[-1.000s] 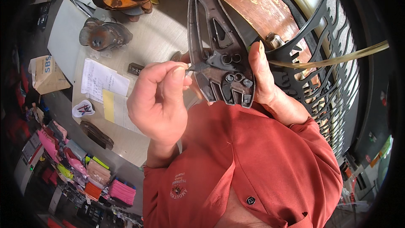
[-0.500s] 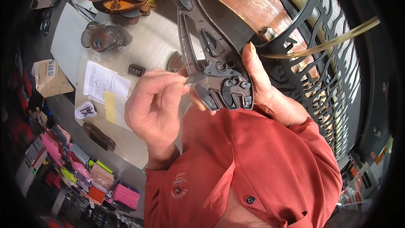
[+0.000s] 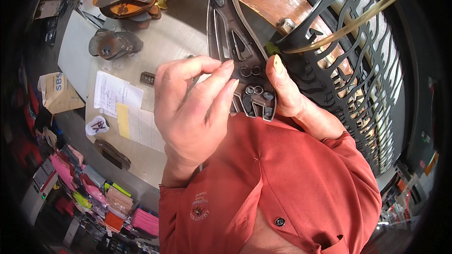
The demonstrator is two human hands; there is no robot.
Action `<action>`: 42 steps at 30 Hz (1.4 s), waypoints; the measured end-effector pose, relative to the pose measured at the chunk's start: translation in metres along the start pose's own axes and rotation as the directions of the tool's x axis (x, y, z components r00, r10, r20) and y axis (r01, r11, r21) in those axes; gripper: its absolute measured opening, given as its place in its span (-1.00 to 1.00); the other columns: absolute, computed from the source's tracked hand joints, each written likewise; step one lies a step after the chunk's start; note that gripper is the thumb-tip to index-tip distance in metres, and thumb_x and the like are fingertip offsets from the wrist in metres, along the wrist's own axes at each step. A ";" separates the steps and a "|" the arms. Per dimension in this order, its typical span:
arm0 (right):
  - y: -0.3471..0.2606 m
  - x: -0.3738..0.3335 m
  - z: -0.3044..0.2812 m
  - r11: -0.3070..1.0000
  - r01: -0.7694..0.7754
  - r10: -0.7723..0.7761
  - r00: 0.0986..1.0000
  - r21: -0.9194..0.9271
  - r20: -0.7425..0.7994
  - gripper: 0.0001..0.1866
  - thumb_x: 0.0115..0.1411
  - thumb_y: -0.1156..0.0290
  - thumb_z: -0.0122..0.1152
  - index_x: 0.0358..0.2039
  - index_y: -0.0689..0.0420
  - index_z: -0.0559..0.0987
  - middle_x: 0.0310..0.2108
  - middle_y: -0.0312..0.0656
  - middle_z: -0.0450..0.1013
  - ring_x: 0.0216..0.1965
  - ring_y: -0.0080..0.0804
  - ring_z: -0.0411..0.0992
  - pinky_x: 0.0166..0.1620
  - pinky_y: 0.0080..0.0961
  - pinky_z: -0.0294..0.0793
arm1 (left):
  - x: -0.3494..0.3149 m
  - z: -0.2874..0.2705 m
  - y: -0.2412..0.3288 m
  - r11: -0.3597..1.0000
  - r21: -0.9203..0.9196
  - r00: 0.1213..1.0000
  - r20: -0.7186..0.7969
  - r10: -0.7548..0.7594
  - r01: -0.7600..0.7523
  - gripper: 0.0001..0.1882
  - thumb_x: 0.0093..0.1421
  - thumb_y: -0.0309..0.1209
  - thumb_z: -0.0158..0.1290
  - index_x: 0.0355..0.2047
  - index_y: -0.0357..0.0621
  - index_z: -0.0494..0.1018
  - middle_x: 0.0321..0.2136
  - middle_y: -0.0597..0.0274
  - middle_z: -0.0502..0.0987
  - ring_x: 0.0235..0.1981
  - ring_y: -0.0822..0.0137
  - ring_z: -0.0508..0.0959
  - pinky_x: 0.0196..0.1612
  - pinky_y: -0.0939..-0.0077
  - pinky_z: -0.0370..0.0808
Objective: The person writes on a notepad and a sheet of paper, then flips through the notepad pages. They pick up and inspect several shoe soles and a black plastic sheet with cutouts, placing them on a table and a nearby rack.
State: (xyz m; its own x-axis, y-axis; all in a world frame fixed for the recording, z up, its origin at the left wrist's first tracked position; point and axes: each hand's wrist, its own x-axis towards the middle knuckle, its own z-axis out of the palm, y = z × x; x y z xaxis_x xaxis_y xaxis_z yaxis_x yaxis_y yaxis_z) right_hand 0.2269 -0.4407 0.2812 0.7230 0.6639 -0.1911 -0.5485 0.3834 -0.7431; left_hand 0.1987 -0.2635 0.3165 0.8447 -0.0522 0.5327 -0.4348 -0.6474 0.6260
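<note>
My right hand [image 3: 288,87] grips the edge of a dark sole-shaped plate [image 3: 242,47] with cut-outs and round bosses, held up in front of my red shirt. Its thumb lies along the plate's right side and its fingers are hidden behind. Over the plate's lower left part is my left hand [image 3: 190,106], fingers bent and their tips drawn close together. A small greyish edge shows among those fingers; what it belongs to is hidden.
On the table [image 3: 155,42] are stacked sole-shaped pieces [image 3: 125,0], a rusty grey block [image 3: 113,43], a notepad [image 3: 115,95], a small white dish [image 3: 97,125] and a dark curved piece [image 3: 112,155]. A black slatted rack [image 3: 339,80] and a translucent tube [image 3: 351,26] stand close at right.
My left hand has moved right and up over the plate. The dark flat piece it pinched on the plate no longer shows there, and two round bosses are uncovered. The plate has tilted more upright.
</note>
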 end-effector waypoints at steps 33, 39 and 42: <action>0.001 0.011 -0.010 0.988 -0.104 0.098 0.994 0.115 0.058 0.11 0.23 -0.58 -0.29 0.38 0.21 0.22 0.11 0.10 0.45 -0.28 -0.23 0.55 -0.41 -0.45 0.57 | 0.001 -0.020 -0.010 0.971 -0.098 0.976 0.037 -0.216 0.219 -0.80 0.13 -0.68 0.24 -0.21 -0.27 0.61 -0.28 0.09 0.64 -0.31 0.23 0.65 -0.25 0.45 0.58; -0.003 0.006 -0.004 0.958 -0.069 0.098 0.991 0.279 -0.090 -0.19 0.38 -0.38 -0.21 0.18 0.16 0.41 -0.03 -0.12 0.51 -0.21 -0.41 0.54 -0.23 -0.37 0.63 | -0.004 -0.007 -0.012 0.989 -0.037 0.984 0.110 -0.139 0.144 -0.71 0.14 -0.61 0.27 -0.10 -0.18 0.63 -0.19 0.10 0.62 -0.22 0.19 0.65 -0.22 0.40 0.59; -0.001 0.009 -0.003 0.964 -0.089 0.121 0.986 0.250 -0.118 -0.24 0.40 -0.34 -0.22 0.17 0.12 0.41 -0.06 -0.11 0.53 -0.21 -0.42 0.54 -0.25 -0.40 0.62 | -0.004 -0.006 -0.013 0.977 -0.051 0.970 0.141 -0.199 0.208 -0.74 0.15 -0.60 0.26 -0.12 -0.17 0.63 -0.23 0.12 0.64 -0.25 0.19 0.66 -0.21 0.39 0.59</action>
State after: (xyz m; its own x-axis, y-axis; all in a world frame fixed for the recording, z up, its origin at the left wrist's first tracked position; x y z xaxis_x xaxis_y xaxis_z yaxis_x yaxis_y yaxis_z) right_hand 0.2350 -0.4374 0.2777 0.6956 0.6250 -0.3542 -0.6980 0.4714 -0.5390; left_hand 0.1991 -0.2500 0.3094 0.9496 -0.0291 0.3121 -0.2654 -0.6042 0.7513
